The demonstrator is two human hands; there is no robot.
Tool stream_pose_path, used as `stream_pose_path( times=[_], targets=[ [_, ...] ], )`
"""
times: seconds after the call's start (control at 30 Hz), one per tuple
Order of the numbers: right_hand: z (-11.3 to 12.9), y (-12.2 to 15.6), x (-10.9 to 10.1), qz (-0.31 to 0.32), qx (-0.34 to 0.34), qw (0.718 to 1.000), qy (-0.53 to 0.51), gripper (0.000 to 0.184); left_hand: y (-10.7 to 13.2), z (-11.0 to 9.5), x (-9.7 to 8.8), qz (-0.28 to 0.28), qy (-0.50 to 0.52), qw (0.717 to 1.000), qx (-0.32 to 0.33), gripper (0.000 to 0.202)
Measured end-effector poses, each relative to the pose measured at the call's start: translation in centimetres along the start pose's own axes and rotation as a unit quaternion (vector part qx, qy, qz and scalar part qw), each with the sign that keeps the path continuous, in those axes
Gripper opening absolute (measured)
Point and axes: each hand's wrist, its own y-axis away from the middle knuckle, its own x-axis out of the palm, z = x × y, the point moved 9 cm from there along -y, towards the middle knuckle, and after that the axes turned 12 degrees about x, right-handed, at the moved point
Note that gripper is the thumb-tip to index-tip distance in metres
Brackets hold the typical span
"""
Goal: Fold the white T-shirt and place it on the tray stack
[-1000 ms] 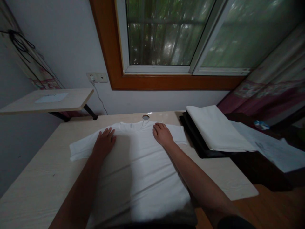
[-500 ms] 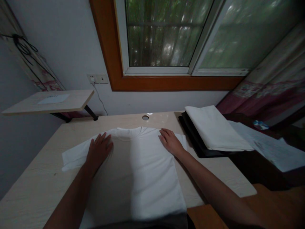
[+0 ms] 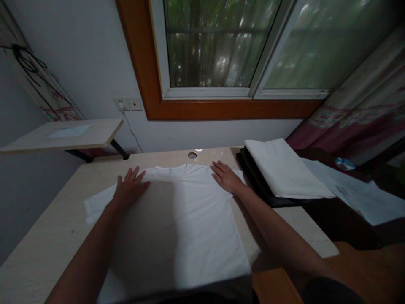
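White T-shirt (image 3: 205,230): laid out on the bench (image 3: 55,223), collar toward the far edge, hem toward the near edge. The collar lies short of the round hole (image 3: 192,155) at the far edge.

Progress, judged from the present layout: the body is spread nearly flat and the left-side sleeve extends toward the left edge. The opposite sleeve is partly covered by the right hand (image 3: 226,176); its full lay cannot be confirmed. Shallow creases show near the collar and along the right half of the body, so flattening appears largely complete, with minor smoothing outstanding. No fold across the body is visible. The hem meets dark material at the near edge, and its exact position there cannot be determined.

Hand pose: the left hand (image 3: 130,188) rests palm down on one shoulder, fingers fanned toward the far edge, thumb angled inward. The right hand rests palm down on the other shoulder, fingers extended toward the far edge and the collar. Both forearms reach forward from the near side, set wide apart.

Grip: released on both hands; no fabric is pinched. Applied pressure cannot be told.

Adjacent items: a folded white cloth (image 3: 286,171) on a black flat item (image 3: 253,175), toward the right edge.
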Motion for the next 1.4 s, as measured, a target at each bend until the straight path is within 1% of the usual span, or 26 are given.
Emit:
stream_pose_path(
  times=[0.07, 0.13, 0.2, 0.27, 0.3, 0.37, 0.4, 0.47, 0.53, 0.6, 0.7, 0.87, 1.0, 1.13, 1.23, 1.3, 1.4],
  targets=[
    [0.2, -0.5, -0.5, -0.002, 0.004, 1.0, 0.008, 0.05, -0.7, -1.0, -0.8, -0.018, -0.012, 1.0, 0.016, 0.062],
    [1.4, -0.9, -1.6, -0.021, 0.001, 1.0, 0.006, 0.047, -1.3, -2.4, -1.3, -0.036, -0.013, 0.999, 0.028, 0.06],
    [3.6, -1.2, -2.9, -0.051, -0.008, 0.999, -0.009, 0.046, -1.9, -3.9, -1.4, -0.048, -0.002, 0.998, 0.034, 0.059],
    [6.6, -1.4, -3.6, -0.071, -0.024, 0.997, -0.031, 0.047, -2.5, -5.5, -1.1, -0.053, 0.015, 0.998, 0.033, 0.058],
    [8.3, -1.4, -3.5, -0.068, -0.039, 0.996, -0.041, 0.048, -2.8, -6.1, -0.9, -0.055, 0.023, 0.998, 0.03, 0.057],
    [11.3, -1.5, -2.7, -0.049, -0.061, 0.995, -0.06, 0.048, -3.5, -7.0, -0.4, -0.06, 0.035, 0.997, 0.018, 0.057],
    [12.4, -1.6, -2.0, -0.036, -0.068, 0.995, -0.065, 0.048, -3.7, -7.2, -0.3, -0.064, 0.038, 0.997, 0.013, 0.057],
    [13.5, -1.9, -0.6, -0.016, -0.06, 0.996, -0.065, 0.051, -4.1, -7.5, 0.0, -0.069, 0.041, 0.997, 0.009, 0.057],
    [13.4, -2.3, 0.5, -0.009, -0.039, 0.997, -0.063, 0.054, -4.3, -7.4, 0.2, -0.071, 0.041, 0.997, 0.009, 0.058],
    [12.8, -2.7, 1.0, -0.007, -0.025, 0.998, -0.062, 0.056, -4.3, -7.1, 0.3, -0.075, 0.043, 0.996, 0.011, 0.06],
    [12.1, -3.0, 1.2, -0.003, -0.028, 0.998, -0.056, 0.057, -4.3, -6.6, 0.4, -0.082, 0.048, 0.995, 0.011, 0.062],
    [11.8, -3.1, 1.3, -0.002, -0.041, 0.998, -0.049, 0.056, -4.2, -5.9, 0.6, -0.09, 0.041, 0.995, 0.01, 0.063],
    [11.4, -3.1, 1.5, 0.003, -0.043, 0.998, -0.042, 0.055, -3.8, -5.3, 0.8, -0.066, 0.038, 0.997, 0.02, 0.062],
    [10.2, -3.1, 1.5, 0.009, -0.04, 0.998, -0.037, 0.057, -2.7, -3.8, 0.8, -0.049, 0.034, 0.998, 0.018, 0.062],
    [9.2, -3.1, 1.4, 0.012, -0.042, 0.998, -0.035, 0.057, -1.8, -2.5, 0.7, -0.044, 0.031, 0.998, 0.03, 0.062],
    [8.8, -3.1, 1.4, 0.017, -0.046, 0.998, -0.032, 0.057, -1.2, -1.4, 0.7, -0.039, 0.027, 0.998, 0.038, 0.061],
    [8.5, -3.2, 1.5, 0.021, -0.048, 0.998, -0.026, 0.057, -0.2, 0.8, 1.1, -0.016, 0.032, 0.998, 0.047, 0.061]
  ],
)
